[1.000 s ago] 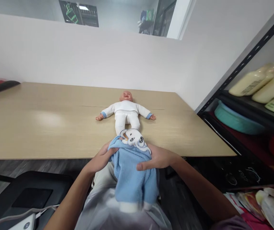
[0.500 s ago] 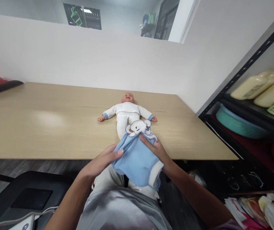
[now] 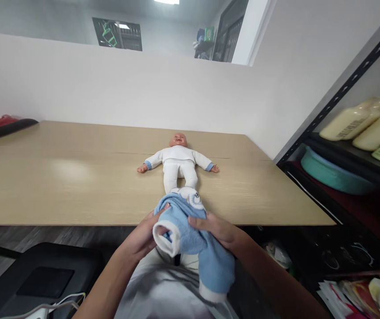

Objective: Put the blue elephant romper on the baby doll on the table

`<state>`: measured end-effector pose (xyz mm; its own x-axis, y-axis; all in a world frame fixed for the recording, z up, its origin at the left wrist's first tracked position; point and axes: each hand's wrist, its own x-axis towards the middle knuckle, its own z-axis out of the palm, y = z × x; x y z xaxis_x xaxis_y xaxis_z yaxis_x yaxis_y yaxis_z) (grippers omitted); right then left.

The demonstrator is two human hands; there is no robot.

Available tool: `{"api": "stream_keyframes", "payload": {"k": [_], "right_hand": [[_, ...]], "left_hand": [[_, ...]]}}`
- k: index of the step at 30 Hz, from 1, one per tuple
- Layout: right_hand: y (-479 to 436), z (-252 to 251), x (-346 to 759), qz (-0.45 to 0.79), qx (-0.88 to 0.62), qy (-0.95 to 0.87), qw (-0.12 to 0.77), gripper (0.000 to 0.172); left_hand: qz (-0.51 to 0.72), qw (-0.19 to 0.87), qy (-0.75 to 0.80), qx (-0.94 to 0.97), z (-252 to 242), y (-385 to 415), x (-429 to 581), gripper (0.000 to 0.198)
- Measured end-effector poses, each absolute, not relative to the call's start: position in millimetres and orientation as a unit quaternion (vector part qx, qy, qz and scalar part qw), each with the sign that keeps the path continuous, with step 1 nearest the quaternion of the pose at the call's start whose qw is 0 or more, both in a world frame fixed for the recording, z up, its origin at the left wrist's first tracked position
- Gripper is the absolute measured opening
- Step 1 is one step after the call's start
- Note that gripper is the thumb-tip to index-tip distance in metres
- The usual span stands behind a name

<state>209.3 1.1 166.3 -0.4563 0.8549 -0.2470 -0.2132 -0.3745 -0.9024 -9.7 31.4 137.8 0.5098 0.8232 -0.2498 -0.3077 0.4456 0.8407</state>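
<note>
A small blue garment [image 3: 193,235] with white cuffs and a cartoon patch is bunched between both my hands at the table's near edge. My left hand [image 3: 141,237] grips its left side beside one white cuff. My right hand [image 3: 221,230] closes over its right side, and one leg hangs down below it. A baby doll [image 3: 178,161] in a white suit with blue cuffs lies on its back on the wooden table [image 3: 76,177], feet towards me, just beyond the garment.
A black metal shelf rack [image 3: 342,146] stands at the right with cream bottles [image 3: 359,119], a teal basin [image 3: 332,173] and papers [image 3: 362,292] below. A red and black object [image 3: 0,126] sits at the table's far left. A dark chair [image 3: 33,279] with a white cable is at lower left.
The garment has been turned and gathered in my hands: a white cuff now faces me on the left, and the cartoon patch has dropped back towards the doll's feet.
</note>
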Motion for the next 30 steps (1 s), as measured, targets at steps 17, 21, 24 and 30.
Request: {"api": "stream_keyframes", "payload": {"k": [17, 21, 24, 30], "right_hand": [[-19.0, 140.2, 201.0, 0.594, -0.473, -0.516, 0.396, 0.058], [-6.6, 149.1, 195.1, 0.521, -0.505, -0.590, 0.354, 0.055], [5.8, 148.2, 190.2, 0.497, -0.514, -0.619, 0.324, 0.050], [27.3, 130.3, 190.0, 0.266, -0.643, -0.622, 0.360, 0.033]], "left_hand": [[0.369, 0.617, 0.443, 0.536, 130.5, 8.4, -23.2, 0.058], [0.380, 0.536, 0.471, 0.589, 132.6, 29.3, -15.0, 0.037], [0.338, 0.484, 0.479, 0.649, 136.6, 42.1, -9.8, 0.030], [0.267, 0.380, 0.540, 0.702, 136.3, 54.3, -5.8, 0.017]]}}
